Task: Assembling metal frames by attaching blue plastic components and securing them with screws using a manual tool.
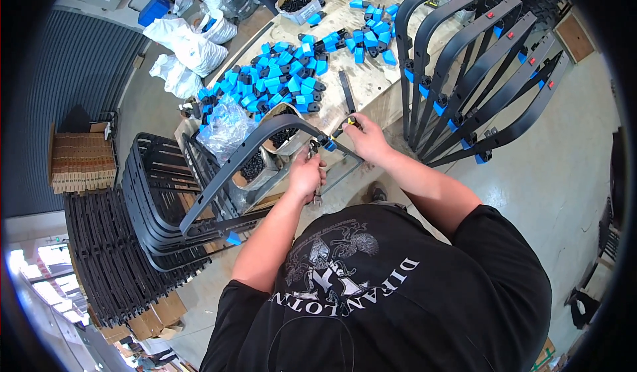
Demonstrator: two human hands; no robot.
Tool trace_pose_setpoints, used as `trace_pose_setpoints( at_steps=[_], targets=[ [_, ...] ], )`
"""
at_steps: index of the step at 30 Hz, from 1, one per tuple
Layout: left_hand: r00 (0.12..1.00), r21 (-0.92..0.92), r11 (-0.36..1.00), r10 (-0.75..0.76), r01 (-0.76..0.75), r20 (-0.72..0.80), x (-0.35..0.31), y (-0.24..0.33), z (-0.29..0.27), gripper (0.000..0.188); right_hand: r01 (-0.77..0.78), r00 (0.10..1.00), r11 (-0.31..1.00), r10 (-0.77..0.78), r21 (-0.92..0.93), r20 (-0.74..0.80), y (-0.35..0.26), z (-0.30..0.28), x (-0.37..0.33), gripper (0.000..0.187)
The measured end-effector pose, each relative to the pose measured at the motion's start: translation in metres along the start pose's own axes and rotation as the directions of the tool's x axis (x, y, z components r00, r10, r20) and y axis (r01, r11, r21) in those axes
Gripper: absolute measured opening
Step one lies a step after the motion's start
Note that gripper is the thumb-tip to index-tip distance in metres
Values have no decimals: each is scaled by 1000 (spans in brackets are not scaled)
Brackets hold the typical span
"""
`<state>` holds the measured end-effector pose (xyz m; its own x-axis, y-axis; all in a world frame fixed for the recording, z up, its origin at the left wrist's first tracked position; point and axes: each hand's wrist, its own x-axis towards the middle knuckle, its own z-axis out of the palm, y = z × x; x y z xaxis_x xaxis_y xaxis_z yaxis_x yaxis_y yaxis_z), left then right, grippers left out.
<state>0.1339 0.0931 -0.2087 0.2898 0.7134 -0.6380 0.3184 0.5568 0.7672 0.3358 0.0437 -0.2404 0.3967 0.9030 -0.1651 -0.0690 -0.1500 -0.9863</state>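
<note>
My left hand [307, 175] is closed around a metal wrench [317, 200], whose jaw sticks out below the fingers. My right hand [366, 137] grips a tool with a yellow-and-black handle [350, 121]; its working end is hard to make out. Between the hands runs the end of a black bent-tube frame [233, 162], leaning across the table's near edge. A small blue bracket [329, 144] sits on that tube, close to the left fingers. Another blue piece [232, 238] is on the frame's lower left part.
On the worktable [361, 83] lies a big pile of blue-and-black brackets [279, 73]. Boxes of small black parts [282, 137] stand by the frame. Several finished-looking black frames [458, 73] lean at the right; more frames [149, 199] are stacked left. White sacks [192, 47] sit behind.
</note>
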Motion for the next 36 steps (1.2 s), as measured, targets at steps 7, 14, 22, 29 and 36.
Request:
trace_pose_setpoints(
  at_steps=[7,14,22,29,36],
  targets=[
    [993,-140,990,18,-1,118,-13,10,13,59,-165,984,978,172,127,-49,29,11,28,31],
    [987,-226,974,20,17,161,-12,20,13,43,-272,959,934,283,233,-15,32,15,37,32],
    [976,-272,956,-51,109,214,-13,33,7,29,-436,900,849,412,299,143,27,13,38,34],
    [976,-314,942,-52,119,213,-8,36,5,27,-326,940,940,310,101,145,38,-2,44,39],
    [974,-226,974,37,15,224,-14,21,18,40,-216,871,866,380,-451,312,-16,-27,59,46]
  ],
)
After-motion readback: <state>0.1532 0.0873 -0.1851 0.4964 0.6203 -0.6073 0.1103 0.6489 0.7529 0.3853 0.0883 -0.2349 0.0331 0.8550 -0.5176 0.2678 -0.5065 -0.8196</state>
